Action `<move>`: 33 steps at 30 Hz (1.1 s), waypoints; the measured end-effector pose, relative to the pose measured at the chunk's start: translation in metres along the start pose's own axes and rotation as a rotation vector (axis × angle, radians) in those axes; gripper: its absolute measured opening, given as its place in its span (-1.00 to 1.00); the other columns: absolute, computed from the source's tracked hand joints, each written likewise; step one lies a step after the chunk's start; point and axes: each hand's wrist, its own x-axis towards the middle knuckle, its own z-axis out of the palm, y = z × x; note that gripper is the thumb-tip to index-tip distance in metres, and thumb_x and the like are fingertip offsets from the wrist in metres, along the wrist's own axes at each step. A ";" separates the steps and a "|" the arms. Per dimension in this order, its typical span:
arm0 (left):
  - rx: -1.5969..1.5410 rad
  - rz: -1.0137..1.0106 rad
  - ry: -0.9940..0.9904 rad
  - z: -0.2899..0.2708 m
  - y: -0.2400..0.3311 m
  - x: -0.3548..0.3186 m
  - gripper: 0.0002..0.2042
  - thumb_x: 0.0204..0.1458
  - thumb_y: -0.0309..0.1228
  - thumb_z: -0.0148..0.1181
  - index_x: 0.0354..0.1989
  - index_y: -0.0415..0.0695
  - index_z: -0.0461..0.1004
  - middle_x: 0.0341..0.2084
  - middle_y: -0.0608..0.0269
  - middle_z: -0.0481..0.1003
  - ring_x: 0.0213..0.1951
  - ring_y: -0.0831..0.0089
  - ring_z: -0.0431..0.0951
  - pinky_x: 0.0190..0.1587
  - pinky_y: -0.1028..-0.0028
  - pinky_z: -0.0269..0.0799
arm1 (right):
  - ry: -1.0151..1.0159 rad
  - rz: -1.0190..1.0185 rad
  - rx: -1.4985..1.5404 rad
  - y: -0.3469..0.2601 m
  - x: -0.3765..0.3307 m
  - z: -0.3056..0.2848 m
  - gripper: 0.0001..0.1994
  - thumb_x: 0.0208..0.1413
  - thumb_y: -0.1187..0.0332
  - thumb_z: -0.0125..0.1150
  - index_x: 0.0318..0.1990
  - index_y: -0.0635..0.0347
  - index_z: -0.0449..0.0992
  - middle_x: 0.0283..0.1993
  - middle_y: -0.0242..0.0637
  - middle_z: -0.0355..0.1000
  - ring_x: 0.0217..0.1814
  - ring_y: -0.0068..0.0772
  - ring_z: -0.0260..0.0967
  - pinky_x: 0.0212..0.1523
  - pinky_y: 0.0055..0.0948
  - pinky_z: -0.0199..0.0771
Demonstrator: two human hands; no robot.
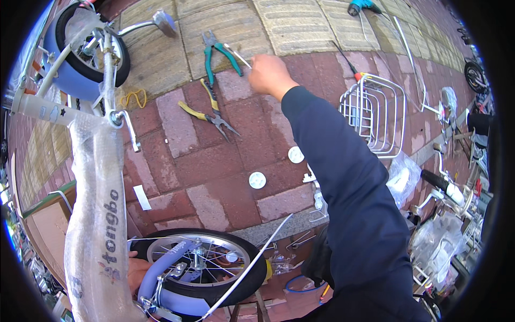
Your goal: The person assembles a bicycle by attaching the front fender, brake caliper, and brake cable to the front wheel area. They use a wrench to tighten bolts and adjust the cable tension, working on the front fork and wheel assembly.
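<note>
Red paving, crowded with tools, beneath two working hands

Brick-red pavers fill the middle, with tan ribbed slabs along the top, and the right hand is up there, well out in front. Its grip is folded in, pinching the end of a slim pale rod. Just beside it lie the green-handled pliers, and below those the yellow-handled pliers, jaws apart.

Down at the lower left, the left hand is close against the bike's wheel and its lavender fender. How that grip stands, I cannot tell: the bubble-wrapped frame tube runs right across, covering the forearm and part of the hand. A white cable slants over the tyre too.

Plenty crowds the ground! Two white discs lie between the wheel and the dark right sleeve, which cuts a broad diagonal through the view. Past that sleeve sit a wire basket, a screwdriver with a red handle and a clear plastic bag. A teal power drill rests far up at the top edge; yellow string curls near the other wheel.
</note>
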 end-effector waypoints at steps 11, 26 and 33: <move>0.040 0.213 -0.233 0.052 -0.030 -0.012 -0.03 -0.21 -0.15 0.50 0.37 -0.31 0.12 0.22 0.02 0.36 0.24 0.22 0.37 0.34 0.26 0.22 | 0.137 -0.332 0.348 0.004 -0.299 -0.141 -0.78 0.10 0.24 0.17 -0.28 0.19 0.63 -0.29 0.02 0.55 -0.19 0.19 0.50 -0.10 -0.01 0.49; 0.175 0.449 0.245 0.101 -0.059 0.008 -0.78 -0.13 -0.33 0.24 -0.41 -0.25 0.54 -0.52 0.30 0.48 -0.43 0.48 0.41 -0.30 0.45 0.32 | -0.274 0.021 0.499 -0.089 -0.599 -0.058 -0.71 0.07 0.46 0.14 -0.04 0.35 0.45 -0.26 0.09 0.52 -0.24 0.04 0.54 -0.20 -0.10 0.55; 0.369 0.693 0.239 0.108 -0.055 0.015 -0.81 -0.12 -0.34 0.29 -0.39 -0.21 0.60 -0.45 0.12 0.57 -0.38 0.32 0.52 -0.24 0.33 0.43 | -0.070 -0.066 0.228 -0.110 -0.560 0.037 -0.84 0.09 0.36 0.15 -0.25 0.23 0.56 -0.30 0.11 0.54 -0.23 0.16 0.54 -0.18 0.09 0.51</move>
